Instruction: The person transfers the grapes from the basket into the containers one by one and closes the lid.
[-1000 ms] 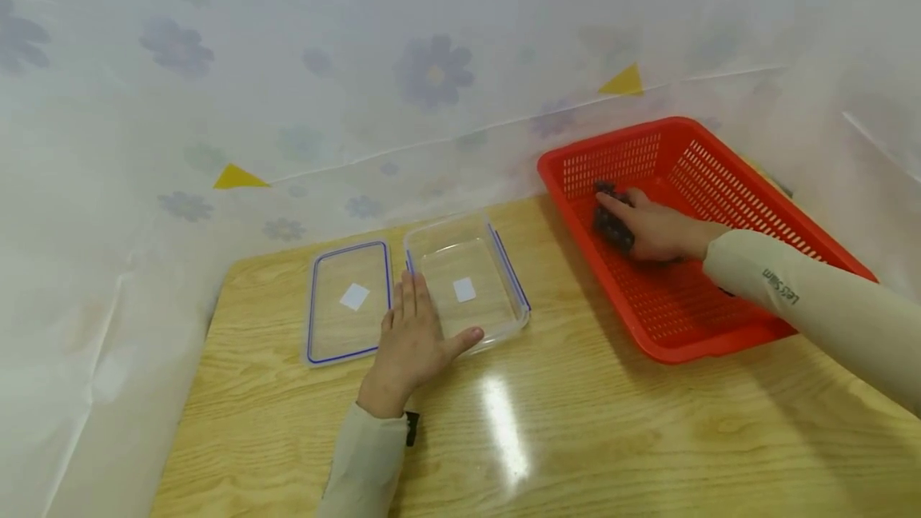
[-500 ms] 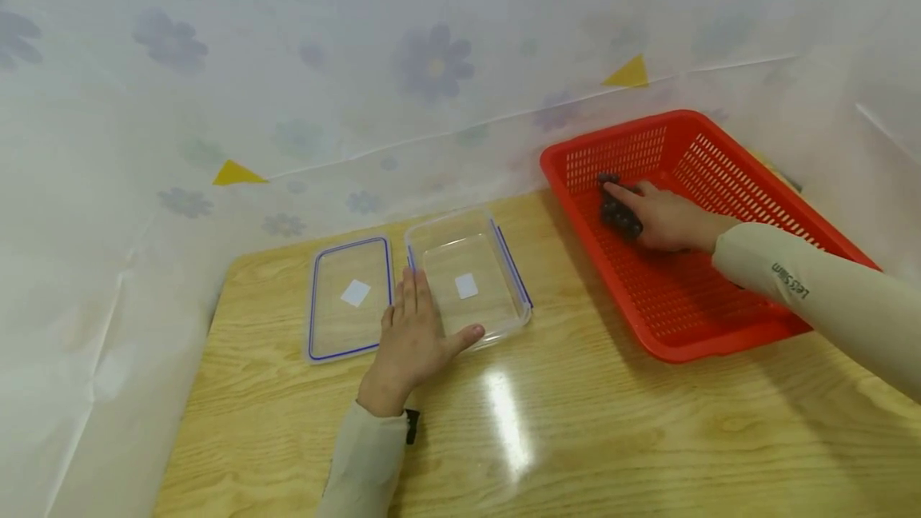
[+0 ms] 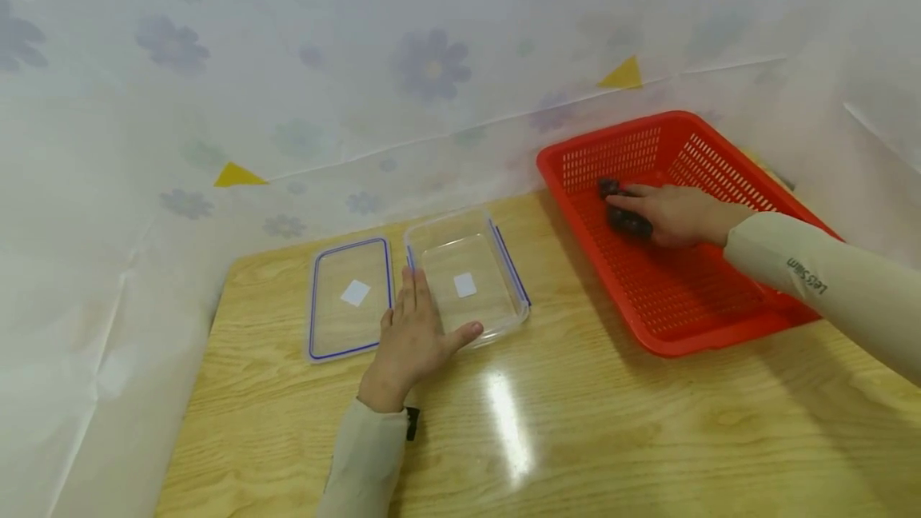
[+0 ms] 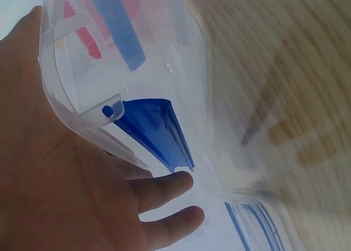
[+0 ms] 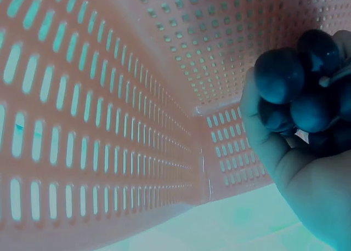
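Observation:
A bunch of dark grapes (image 3: 623,211) lies in the far left part of the red basket (image 3: 727,324). My right hand (image 3: 672,213) is curled round it; in the right wrist view the round dark grapes (image 5: 299,89) sit against my fingers (image 5: 269,147). My left hand (image 3: 413,338) lies flat with straight fingers on the near left corner of a clear plastic container (image 3: 471,282) with blue clips. The left wrist view shows the palm (image 4: 60,196) against the container's wall (image 4: 71,106) and a blue clip (image 4: 156,133).
The container's clear lid (image 3: 348,298) with a blue seal lies just left of it on the wooden table (image 3: 576,422). A flowered plastic sheet (image 3: 360,86) hangs behind and to the left. The red basket stands at the table's far right.
My right hand has shifted slightly right and toward the back inside the basket with the grapes. The left hand has stayed on the container.

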A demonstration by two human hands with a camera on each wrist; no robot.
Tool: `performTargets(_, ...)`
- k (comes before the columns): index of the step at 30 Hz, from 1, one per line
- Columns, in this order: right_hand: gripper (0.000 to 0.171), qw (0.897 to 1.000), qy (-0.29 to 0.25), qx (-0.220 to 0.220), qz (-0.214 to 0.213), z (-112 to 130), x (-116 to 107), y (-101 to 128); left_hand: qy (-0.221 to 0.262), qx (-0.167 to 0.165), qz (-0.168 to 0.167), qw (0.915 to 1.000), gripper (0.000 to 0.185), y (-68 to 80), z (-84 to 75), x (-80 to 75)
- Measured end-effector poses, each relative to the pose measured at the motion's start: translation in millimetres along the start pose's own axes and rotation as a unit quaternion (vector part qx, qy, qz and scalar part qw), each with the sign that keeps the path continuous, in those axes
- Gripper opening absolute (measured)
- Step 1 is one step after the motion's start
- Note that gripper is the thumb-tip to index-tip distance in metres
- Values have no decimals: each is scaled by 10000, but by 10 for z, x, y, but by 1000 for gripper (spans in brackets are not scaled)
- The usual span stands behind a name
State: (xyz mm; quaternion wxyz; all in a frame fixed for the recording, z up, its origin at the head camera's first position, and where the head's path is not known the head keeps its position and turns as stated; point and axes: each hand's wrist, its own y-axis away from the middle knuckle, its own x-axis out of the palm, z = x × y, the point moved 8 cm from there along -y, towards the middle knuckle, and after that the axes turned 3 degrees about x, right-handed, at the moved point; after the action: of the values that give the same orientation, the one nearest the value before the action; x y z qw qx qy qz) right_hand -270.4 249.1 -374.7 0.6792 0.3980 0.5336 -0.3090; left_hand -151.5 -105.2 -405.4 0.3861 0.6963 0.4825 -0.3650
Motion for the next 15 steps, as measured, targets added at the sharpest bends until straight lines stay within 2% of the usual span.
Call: performTargets(15,78,9994,246,-128,-184,17,-171,3,126,27,57,9999,124,-67,9,46)
